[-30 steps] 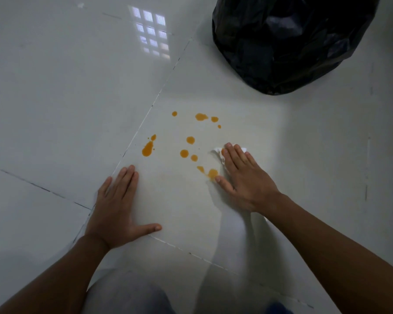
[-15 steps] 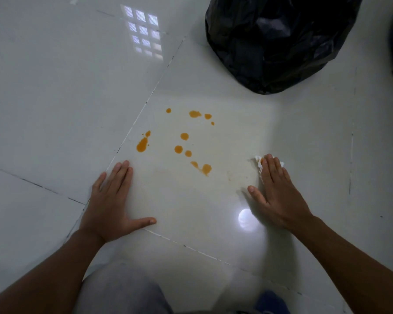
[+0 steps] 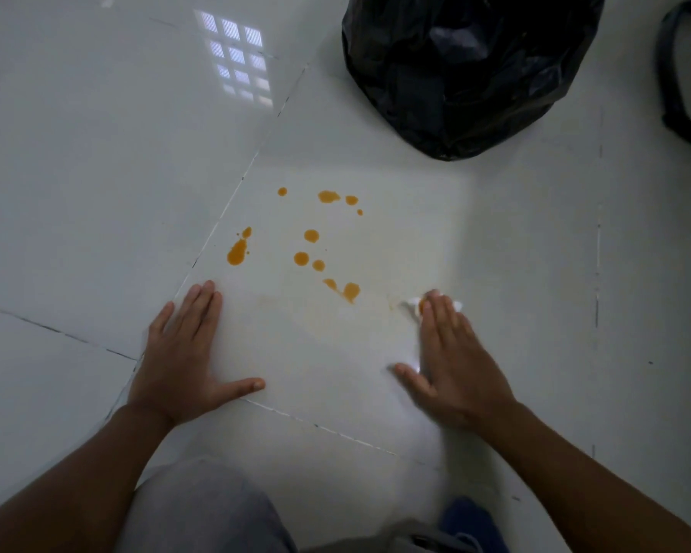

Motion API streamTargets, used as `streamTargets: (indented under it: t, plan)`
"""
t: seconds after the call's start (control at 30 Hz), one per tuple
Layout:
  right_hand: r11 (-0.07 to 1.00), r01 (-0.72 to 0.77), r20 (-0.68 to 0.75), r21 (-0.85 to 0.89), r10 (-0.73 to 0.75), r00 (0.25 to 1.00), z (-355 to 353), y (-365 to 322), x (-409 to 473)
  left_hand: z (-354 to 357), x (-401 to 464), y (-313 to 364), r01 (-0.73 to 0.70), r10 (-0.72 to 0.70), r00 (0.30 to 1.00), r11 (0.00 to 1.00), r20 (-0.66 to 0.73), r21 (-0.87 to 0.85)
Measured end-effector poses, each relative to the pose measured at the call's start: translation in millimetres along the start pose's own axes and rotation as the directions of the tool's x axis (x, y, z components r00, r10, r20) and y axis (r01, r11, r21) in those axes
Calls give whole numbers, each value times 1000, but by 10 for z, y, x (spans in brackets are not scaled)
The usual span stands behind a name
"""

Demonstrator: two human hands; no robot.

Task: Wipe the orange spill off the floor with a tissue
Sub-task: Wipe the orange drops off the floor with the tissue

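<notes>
Several orange spill drops dot the white tiled floor, spread over one tile ahead of me. My right hand lies flat, fingers together, pressing a white tissue onto the floor. Only the tissue's edge shows past my fingertips, just right of the nearest drop. A faint orange smear marks the floor beside the tissue. My left hand rests palm down on the floor, fingers apart, below the leftmost drop, holding nothing.
A full black rubbish bag stands on the floor beyond the spill. A dark curved object shows at the right edge. My grey-clad knee and something blue fill the bottom of the view.
My right hand slid the tissue from the nearest drops away to the right, then a little back to the left. The left hand stayed put.
</notes>
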State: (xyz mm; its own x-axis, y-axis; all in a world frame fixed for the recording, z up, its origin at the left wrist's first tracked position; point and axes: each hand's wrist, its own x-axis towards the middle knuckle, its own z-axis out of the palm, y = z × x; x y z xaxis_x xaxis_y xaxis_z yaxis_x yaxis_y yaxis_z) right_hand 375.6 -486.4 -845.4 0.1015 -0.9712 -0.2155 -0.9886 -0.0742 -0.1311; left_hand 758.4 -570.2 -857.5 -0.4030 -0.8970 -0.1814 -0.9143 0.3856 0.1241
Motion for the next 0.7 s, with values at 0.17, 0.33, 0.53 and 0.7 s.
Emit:
streamTargets:
  t: [0.17,0.33,0.53,0.7]
  plan:
    - [970,-198,21,143,198,980,-40,279,-158,-7,-33,5,6,-6,1000,1000,21,0]
    - [993,-11,76,115,2,997,82,44,-490,-47,-28,24,12,-12,1000,1000,26,3]
    - [939,334,61,88,-340,939,88,-355,-186,-51,-27,25,8,-8,1000,1000,24,21]
    - [875,480,134,57,-483,865,-8,-480,136,-43,-16,34,9,-9,1000,1000,23,29]
